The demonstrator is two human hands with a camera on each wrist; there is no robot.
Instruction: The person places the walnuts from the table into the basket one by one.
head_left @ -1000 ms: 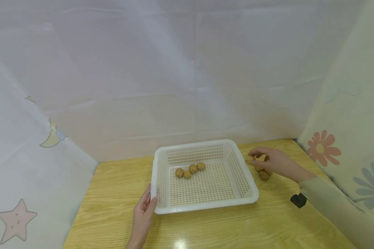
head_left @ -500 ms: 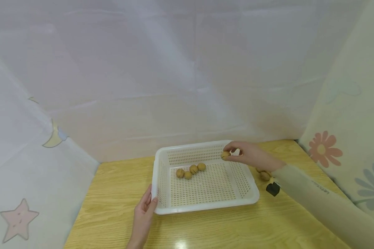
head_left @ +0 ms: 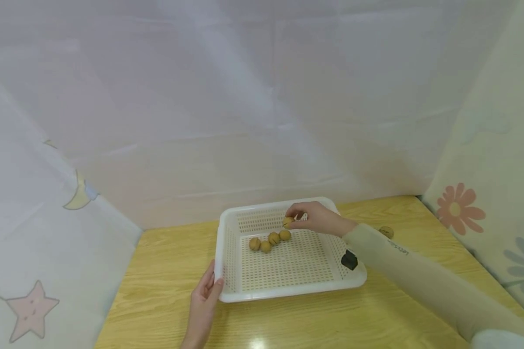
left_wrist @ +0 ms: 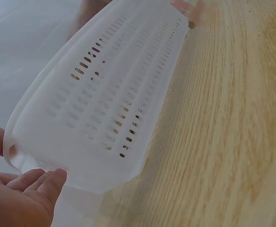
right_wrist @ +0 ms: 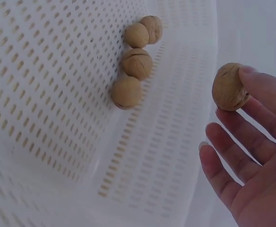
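Observation:
A white perforated plastic basket (head_left: pixel 292 290) stands on the wooden table. My left hand (head_left: pixel 203 306) grips its near left corner, the thumb at the rim and the fingers beneath, as the left wrist view of that hand (left_wrist: pixel 24 198) also shows. Over the basket's back part, my right hand (head_left: pixel 316 218) pinches a walnut (right_wrist: pixel 228 87) between thumb and fingertips. Several walnuts (right_wrist: pixel 137 64) lie in a row on the basket floor, just below the held one. Whether the held walnut touches anything below is not clear, but it appears raised above the floor.
Another walnut (head_left: pixel 386 231) lies on the table (head_left: pixel 166 271) right of the basket, partly hidden by the right sleeve (head_left: pixel 401 261). A pale cloth (head_left: pixel 244 97) hangs behind, and patterned cloths flank both sides. A small black device (head_left: pixel 349 260) sits at the right wrist.
My right hand has picked up a walnut from the group on the table at right and carried it left over the basket. My left hand keeps its grip on the corner.

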